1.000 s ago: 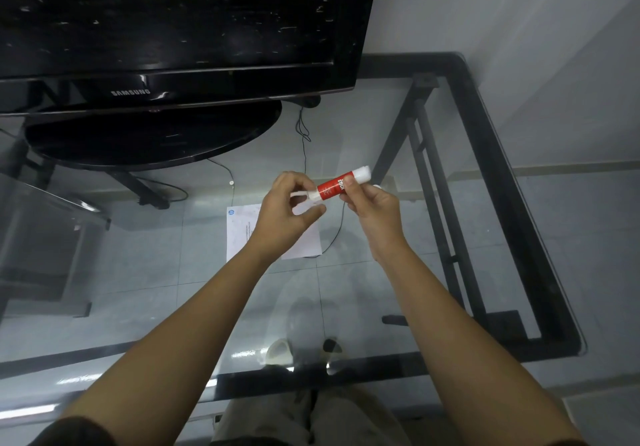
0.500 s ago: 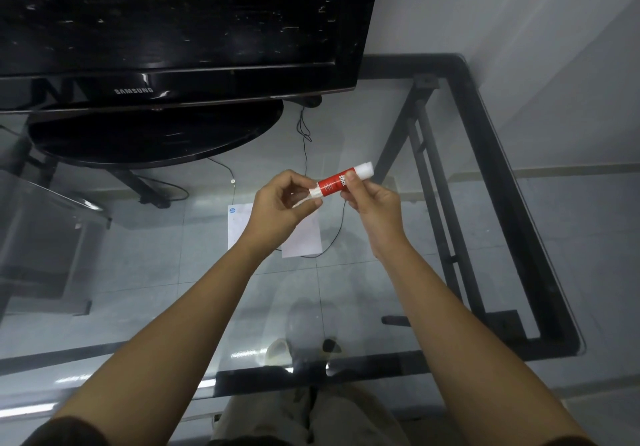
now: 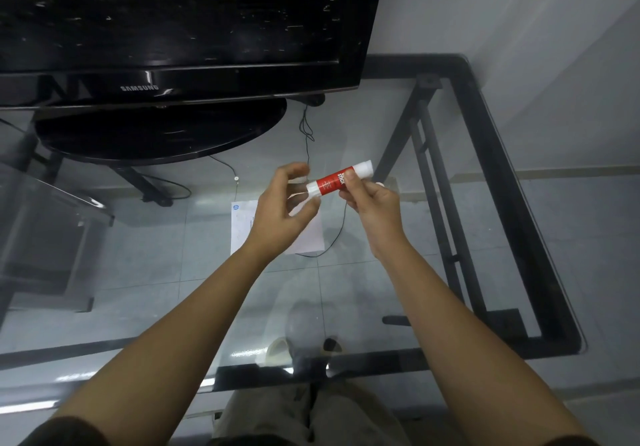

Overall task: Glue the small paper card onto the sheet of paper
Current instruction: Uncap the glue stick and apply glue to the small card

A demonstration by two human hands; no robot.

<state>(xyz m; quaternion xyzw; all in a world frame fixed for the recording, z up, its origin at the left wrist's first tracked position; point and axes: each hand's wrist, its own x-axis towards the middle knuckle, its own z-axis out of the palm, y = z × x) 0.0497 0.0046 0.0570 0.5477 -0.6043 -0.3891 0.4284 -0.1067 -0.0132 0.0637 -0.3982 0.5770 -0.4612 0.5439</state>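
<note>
TV (image 3: 180, 30) behind, paper (image 3: 242, 227) on glass table (image 3: 519, 203) center, under hands

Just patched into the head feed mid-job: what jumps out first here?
The red and white glue stick stands out at centre frame, pinched by the right hand above the glass table, with the left hand open-fingered at its near end. Under the hands a white sheet of paper lies on the glass. A big black television fills the upper left.
</note>
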